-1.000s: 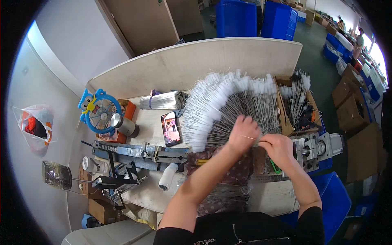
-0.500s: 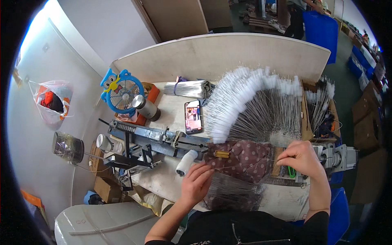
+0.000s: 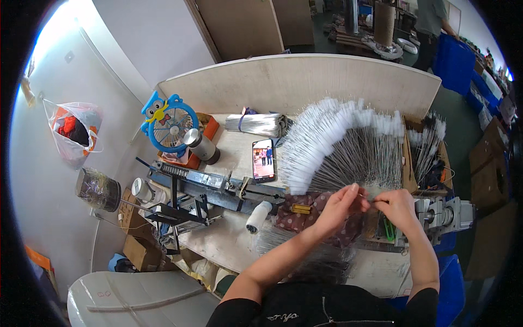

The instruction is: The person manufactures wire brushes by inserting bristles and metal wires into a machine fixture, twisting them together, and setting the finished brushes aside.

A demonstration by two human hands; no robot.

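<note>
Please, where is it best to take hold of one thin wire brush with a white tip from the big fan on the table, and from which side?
Probably grip the bare metal stem end, coming from the near side. In the fan of thin wire brushes with white fluffy tips, the stems converge toward the person, where the left hand and right hand meet. The white tips spread away at the far edge and look soft.

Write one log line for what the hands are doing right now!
left hand: pinching thin wire | right hand: pinching same wire | brush fan: spread behind hands | phone: flat on table, screen lit
</note>
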